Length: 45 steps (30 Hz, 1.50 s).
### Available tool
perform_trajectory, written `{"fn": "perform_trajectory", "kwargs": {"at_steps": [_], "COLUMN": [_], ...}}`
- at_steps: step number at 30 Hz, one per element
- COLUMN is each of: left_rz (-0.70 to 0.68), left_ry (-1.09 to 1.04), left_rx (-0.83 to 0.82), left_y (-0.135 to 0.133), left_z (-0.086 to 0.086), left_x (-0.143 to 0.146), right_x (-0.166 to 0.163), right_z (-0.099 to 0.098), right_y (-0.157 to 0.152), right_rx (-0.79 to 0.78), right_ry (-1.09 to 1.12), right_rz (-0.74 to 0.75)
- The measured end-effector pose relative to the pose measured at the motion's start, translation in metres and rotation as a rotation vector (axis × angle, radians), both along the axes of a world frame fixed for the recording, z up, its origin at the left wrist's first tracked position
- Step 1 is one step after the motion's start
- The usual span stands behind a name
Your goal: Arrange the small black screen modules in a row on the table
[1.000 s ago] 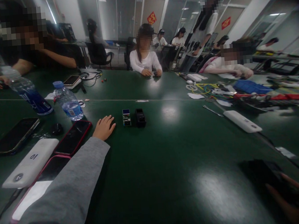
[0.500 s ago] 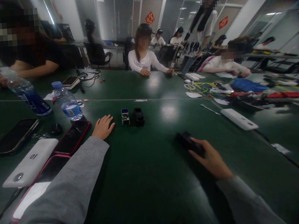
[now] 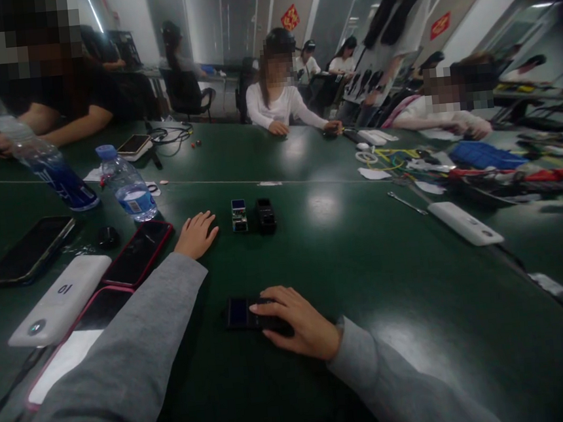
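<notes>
Since 0.5 s ago, the right hand (image 3: 299, 324) has moved left and nearer the body. Its fingers are clamped over the right end of the dark device (image 3: 238, 312), which lies flat on the green table (image 3: 365, 263). The left hand (image 3: 195, 235) is unchanged: flat, fingers apart, holding nothing, just beside the red-cased phone (image 3: 140, 253). 2 small modules (image 3: 238, 215) stand just beyond it. Bare tabletop extends right, up to the white power bank (image 3: 464, 222).

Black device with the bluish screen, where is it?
Head view, bottom centre: the black device lies on the green table under the right hand, beside the grey left sleeve.
</notes>
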<state>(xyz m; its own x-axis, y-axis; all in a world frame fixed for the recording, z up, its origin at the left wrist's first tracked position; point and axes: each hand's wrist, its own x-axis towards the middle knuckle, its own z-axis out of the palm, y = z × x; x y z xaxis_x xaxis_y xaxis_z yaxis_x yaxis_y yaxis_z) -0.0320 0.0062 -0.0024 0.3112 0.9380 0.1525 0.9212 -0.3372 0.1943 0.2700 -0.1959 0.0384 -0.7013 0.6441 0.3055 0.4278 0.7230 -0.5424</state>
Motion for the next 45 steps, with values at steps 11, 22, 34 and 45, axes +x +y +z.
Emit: {"fn": "perform_trajectory", "kwargs": {"at_steps": [11,22,34,45], "left_rz": [0.001,-0.002,-0.005,-0.011], "left_ry": [0.011,0.018,-0.008,0.004], "left_rx": [-0.016,-0.009,0.011,0.004], "left_y": [0.000,0.000,-0.002,0.001], "left_z": [0.002,0.002,0.002,0.000], "left_x": [0.001,0.001,0.001,-0.001], "right_x": [-0.002,-0.003,0.015,0.017], "right_z": [-0.009,-0.008,-0.011,-0.009], "right_y": [0.001,-0.002,0.012,0.012], "right_rx": [0.064,0.121,0.182,0.191], "right_ry": [-0.011,-0.081,-0.151,-0.126], "right_rz": [-0.036,-0.086,-0.425,-0.444]}}
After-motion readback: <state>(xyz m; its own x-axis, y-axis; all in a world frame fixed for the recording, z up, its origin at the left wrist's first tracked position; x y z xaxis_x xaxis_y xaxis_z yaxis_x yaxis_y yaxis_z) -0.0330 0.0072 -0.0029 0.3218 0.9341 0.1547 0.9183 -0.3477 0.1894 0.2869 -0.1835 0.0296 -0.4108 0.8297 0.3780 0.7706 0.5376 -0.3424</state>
